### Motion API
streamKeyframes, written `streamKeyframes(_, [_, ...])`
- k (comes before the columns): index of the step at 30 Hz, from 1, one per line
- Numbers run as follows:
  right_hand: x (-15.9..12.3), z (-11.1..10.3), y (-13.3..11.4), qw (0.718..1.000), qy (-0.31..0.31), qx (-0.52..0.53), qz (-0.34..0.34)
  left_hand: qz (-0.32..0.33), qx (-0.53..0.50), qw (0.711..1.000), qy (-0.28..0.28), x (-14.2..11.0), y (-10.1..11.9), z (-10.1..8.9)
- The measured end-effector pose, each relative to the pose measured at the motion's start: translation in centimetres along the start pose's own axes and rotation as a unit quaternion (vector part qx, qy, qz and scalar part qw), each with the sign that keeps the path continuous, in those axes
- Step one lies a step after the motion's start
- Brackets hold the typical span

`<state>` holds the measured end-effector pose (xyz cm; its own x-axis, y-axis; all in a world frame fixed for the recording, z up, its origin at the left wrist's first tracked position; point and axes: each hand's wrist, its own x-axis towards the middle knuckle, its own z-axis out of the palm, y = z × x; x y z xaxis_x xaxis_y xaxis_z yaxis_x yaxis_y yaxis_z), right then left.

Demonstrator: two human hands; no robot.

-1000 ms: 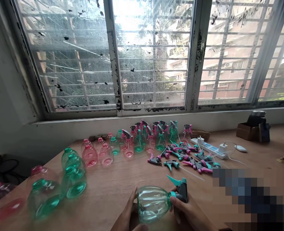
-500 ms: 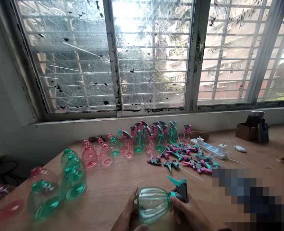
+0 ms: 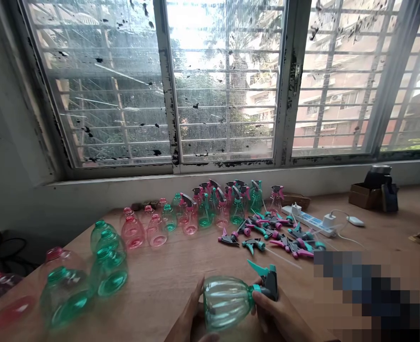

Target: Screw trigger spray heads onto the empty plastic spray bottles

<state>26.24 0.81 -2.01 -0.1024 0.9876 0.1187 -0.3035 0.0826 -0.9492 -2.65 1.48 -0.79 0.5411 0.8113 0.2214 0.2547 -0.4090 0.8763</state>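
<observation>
A clear green spray bottle (image 3: 226,302) lies on its side at the table's near edge. My left hand (image 3: 188,318) wraps round its wide base. My right hand (image 3: 283,318) grips the neck where a teal and grey trigger sprayer head (image 3: 265,280) sits, its nozzle pointing up and to the left. Both hands are closed on the bottle.
Loose pink and teal trigger heads (image 3: 274,235) lie mid-table. Capped bottles (image 3: 224,199) stand by the window sill. Open green bottles (image 3: 106,259) and pink bottles (image 3: 138,228) sit to the left. A power strip (image 3: 310,219) and a brown box (image 3: 365,192) are at the right.
The bottle has turned slightly in my hands and sits a little lower in view; the rest of the table is unchanged.
</observation>
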Motion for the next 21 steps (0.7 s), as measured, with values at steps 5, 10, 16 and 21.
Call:
streamKeyframes(5, [-0.06, 0.07, -0.16, 1.0, -0.005, 0.001, -0.001, 0.004, 0.003, 1.0, 0.005, -0.01, -0.23, 0.12])
streamKeyframes(10, [-0.13, 0.08, -0.29, 1.0, -0.011, -0.001, 0.001, -0.001, -0.012, 1.0, -0.006, -0.12, -0.42, 0.01])
streamKeyframes(16, [-0.14, -0.02, -0.25, 1.0, -0.012, -0.004, 0.001, -0.014, -0.02, 1.0, -0.007, 0.02, -0.45, 0.0])
streamKeyframes(21, [-0.17, 0.12, -0.25, 1.0, -0.004, 0.008, 0.008, -0.002, -0.039, 0.999, -0.013, 0.34, -0.42, -0.02])
